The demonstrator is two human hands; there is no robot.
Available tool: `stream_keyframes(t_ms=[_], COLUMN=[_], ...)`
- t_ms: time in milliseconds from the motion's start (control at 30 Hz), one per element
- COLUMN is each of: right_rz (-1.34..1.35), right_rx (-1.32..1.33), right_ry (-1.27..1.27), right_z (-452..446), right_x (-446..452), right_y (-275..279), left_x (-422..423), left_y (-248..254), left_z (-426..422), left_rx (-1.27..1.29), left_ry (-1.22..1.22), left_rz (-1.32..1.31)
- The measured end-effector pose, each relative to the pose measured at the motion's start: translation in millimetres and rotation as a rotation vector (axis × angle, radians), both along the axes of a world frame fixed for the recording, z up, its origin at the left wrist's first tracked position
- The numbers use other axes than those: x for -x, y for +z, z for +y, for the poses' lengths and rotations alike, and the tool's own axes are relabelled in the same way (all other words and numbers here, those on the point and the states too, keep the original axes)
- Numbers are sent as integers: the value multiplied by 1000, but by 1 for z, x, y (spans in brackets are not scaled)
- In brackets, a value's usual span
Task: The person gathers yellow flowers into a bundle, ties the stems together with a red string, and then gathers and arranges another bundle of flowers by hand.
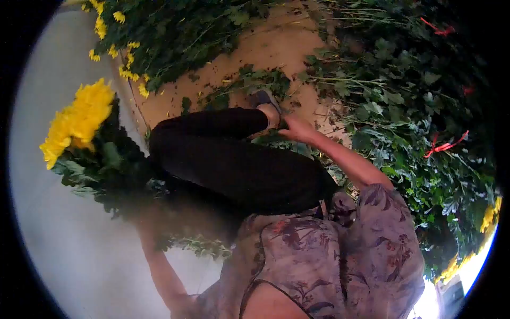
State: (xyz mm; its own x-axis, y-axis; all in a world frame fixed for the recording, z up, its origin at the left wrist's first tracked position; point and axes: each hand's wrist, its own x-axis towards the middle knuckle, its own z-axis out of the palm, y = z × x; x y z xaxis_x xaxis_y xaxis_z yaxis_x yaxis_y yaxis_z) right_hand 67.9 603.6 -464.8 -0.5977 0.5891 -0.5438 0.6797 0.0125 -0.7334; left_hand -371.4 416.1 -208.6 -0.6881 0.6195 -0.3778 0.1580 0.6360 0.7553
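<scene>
A bunch of yellow chrysanthemums with dark green leaves stands out on the left, its blooms pointing up and left. My left hand, blurred and partly hidden by foliage, is closed around the lower part of this bunch; some stems and leaves show past it. Between my shoe and the green stalks at right, my right hand reaches low to the floor. Its visible fingers are apart, close to my ankle and some green leaves, and I see nothing held in them.
Cut leafy stems lie heaped along the right, some bunches tied with red ties. More yellow chrysanthemums lie at upper left. My bent legs cross the middle. Leaf scraps litter the brown floor, and a pale surface borders the left.
</scene>
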Motion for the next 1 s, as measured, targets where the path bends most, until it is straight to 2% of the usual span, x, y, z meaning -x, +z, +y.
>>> stream_keyframes(t_ms=[67, 167, 233, 367, 433, 567, 700, 867, 1000], right_rz=[-343, -322, -319, -369, -401, -440, -461, -391, -254], right_rx=[317, 126, 153, 217, 250, 296, 330, 337, 259], right_ry=[173, 169, 160, 143, 110, 62, -15, -43, -127], right_z=[-27, -54, -68, -83, -94, -106, -113, -112, -98], right_x=[-26, -47, -65, -99, -117, -137, -148, -133, -106], right_y=[-62, -58, -54, -33, -30, -19, -10, -20, -28], left_x=[14, 38, 43, 25, 28, 40, 33, 23, 34], left_y=[4, 7, 14, 37, 35, 27, 19, 1, -47], left_z=[-4, -13, -27, -46, -62, -109, -119, -102, -25], left_rx=[-15, -104, -150, -97, -64, -33, 27, 123, 144], left_ry=[56, 190, 226, -24, 218, 274, 285, 201, -41], left_rz=[-72, -210, -220, 102, -85, -20, 79, 177, 293])
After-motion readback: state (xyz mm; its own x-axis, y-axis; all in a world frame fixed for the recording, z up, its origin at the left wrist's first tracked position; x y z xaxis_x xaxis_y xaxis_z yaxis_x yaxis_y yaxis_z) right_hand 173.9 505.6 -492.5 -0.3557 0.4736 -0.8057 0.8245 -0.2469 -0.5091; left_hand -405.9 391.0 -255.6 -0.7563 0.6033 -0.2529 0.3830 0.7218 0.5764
